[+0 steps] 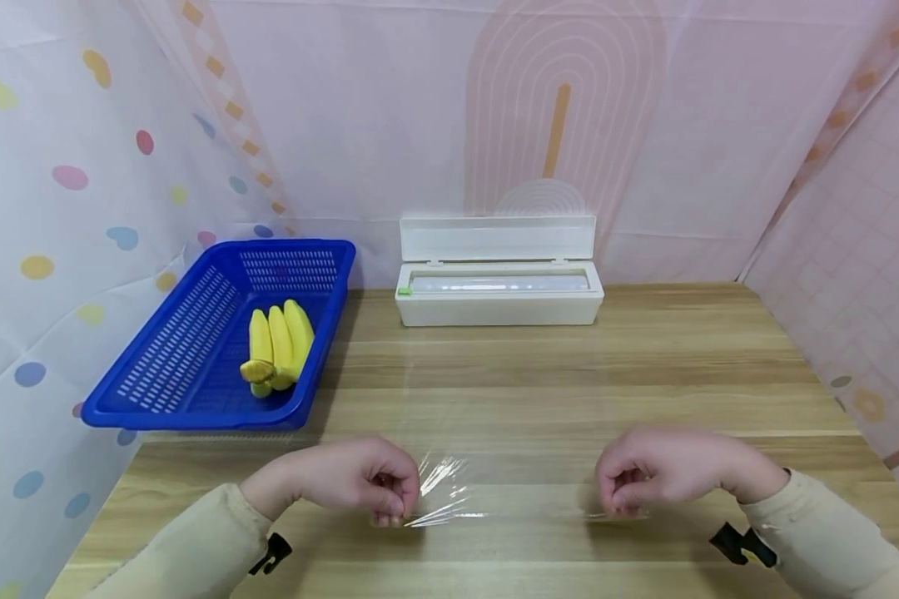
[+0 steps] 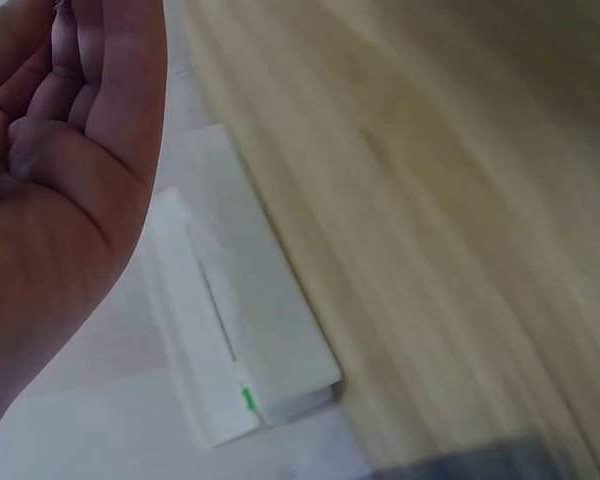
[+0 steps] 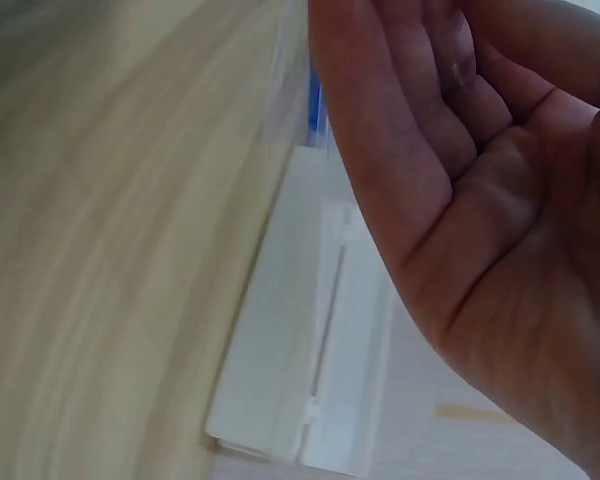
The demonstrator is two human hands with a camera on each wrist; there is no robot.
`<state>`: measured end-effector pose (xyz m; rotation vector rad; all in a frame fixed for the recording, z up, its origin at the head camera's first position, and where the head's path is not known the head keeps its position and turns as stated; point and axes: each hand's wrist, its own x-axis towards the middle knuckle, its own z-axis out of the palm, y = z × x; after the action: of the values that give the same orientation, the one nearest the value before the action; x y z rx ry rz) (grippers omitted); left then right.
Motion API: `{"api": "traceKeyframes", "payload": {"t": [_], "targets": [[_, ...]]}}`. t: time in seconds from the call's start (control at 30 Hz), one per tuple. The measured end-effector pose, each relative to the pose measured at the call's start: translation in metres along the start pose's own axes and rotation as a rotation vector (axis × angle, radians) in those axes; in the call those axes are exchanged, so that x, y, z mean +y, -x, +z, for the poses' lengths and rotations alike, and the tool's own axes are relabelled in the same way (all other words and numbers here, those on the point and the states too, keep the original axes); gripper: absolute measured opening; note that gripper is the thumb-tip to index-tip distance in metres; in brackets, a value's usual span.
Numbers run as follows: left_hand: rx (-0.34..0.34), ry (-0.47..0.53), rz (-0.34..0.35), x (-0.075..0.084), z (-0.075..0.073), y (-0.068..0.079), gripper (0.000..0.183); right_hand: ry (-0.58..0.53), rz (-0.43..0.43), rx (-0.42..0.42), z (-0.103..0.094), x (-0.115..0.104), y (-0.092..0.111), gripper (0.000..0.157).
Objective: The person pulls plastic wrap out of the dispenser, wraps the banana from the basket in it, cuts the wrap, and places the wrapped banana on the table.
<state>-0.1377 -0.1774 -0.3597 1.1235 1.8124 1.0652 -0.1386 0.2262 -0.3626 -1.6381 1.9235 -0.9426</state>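
Clear plastic wrap (image 1: 442,491) stretches between my two hands over the wooden table, its creases shining near the left one. My left hand (image 1: 367,478) pinches one front corner between thumb and fingers; my right hand (image 1: 655,470) pinches the opposite corner. Faint edges of the film run back toward a white plastic wrap dispenser (image 1: 500,309) at the table's rear. The dispenser's lid (image 1: 498,239) stands raised, and a roll (image 1: 494,284) lies inside. A green slider (image 1: 404,291) sits at its left end. In both wrist views the curled fingers appear beside the dispenser.
A blue plastic basket (image 1: 172,420) stands on the left of the table, holding a bunch of yellow bananas (image 1: 280,341). Patterned cloth (image 1: 360,116) hangs behind the table and along both sides. The wooden tabletop (image 1: 704,358) extends to the right of the dispenser.
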Motion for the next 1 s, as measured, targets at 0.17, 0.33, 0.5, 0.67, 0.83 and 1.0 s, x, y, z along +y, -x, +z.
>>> {"api": "traceKeyframes", "payload": {"t": [0.17,0.33,0.5,0.67,0.83,1.0], "targets": [[0.005,-0.018,-0.014,-0.009,0.004,-0.003,0.01,-0.02,0.057,0.01,0.009,0.006,0.002,0.012],[0.005,-0.057,-0.007,-0.016,0.008,-0.005,0.011,-0.007,0.101,0.019,0.016,0.008,0.003,0.012],[0.028,-0.145,-0.027,-0.021,0.013,-0.007,0.012,0.007,0.14,0.025,0.023,0.013,0.002,0.011],[0.051,-0.22,-0.049,-0.026,0.017,-0.008,0.014,0.02,0.174,0.03,0.028,0.017,0.003,0.012],[0.056,-0.236,-0.048,-0.032,0.02,-0.01,0.016,0.043,0.182,0.028,0.033,0.02,0.003,0.012],[0.066,-0.278,-0.047,-0.035,0.022,-0.011,0.017,0.014,0.196,0.028,0.035,0.022,0.004,0.012]]}}
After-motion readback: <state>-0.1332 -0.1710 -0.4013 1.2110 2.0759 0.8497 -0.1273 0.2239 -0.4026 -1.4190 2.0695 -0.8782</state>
